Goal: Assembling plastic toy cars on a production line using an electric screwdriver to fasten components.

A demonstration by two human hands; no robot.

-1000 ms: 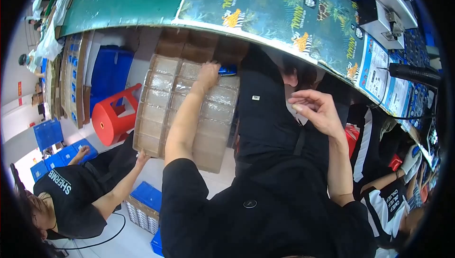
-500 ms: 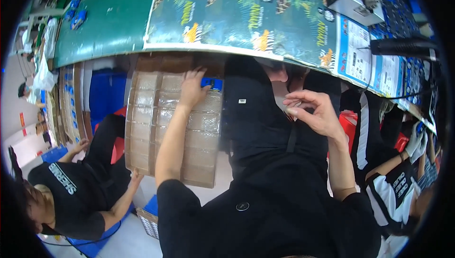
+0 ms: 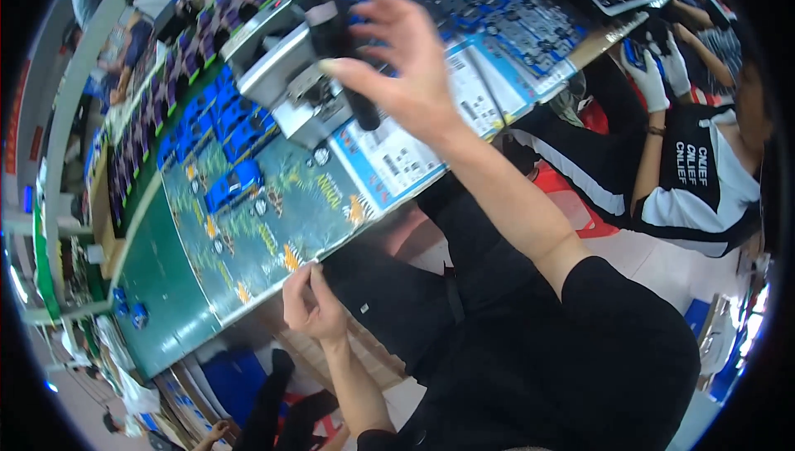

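Observation:
My right hand [image 3: 406, 74] is raised over the bench with its fingers apart. It is right beside a dark upright electric screwdriver [image 3: 358, 107], and the thumb crosses in front of the tool; I see no closed grip. Just left of the tool stands a silver metal fixture [image 3: 286, 78] with a small clamp-like part on it. My left hand [image 3: 315, 306] is at the bench's near edge, its fingers curled together in a pinch; what they hold, if anything, is too small to make out. A single blue toy car [image 3: 234, 186] lies on the patterned mat [image 3: 306, 194].
More blue toy cars [image 3: 236, 124] stand left of the fixture, beside a row of purple-and-black parts [image 3: 149, 124]. Blue parts [image 3: 522, 33] cover the far right of the bench. A partitioned tray [image 3: 373, 352] is below the edge. A gloved co-worker [image 3: 687, 153] sits at right.
My view has swung to the right. My left hand has left the partitioned tray and now pinches at the bench edge. My right hand has risen from my lap to the screwdriver, its fingers spreading.

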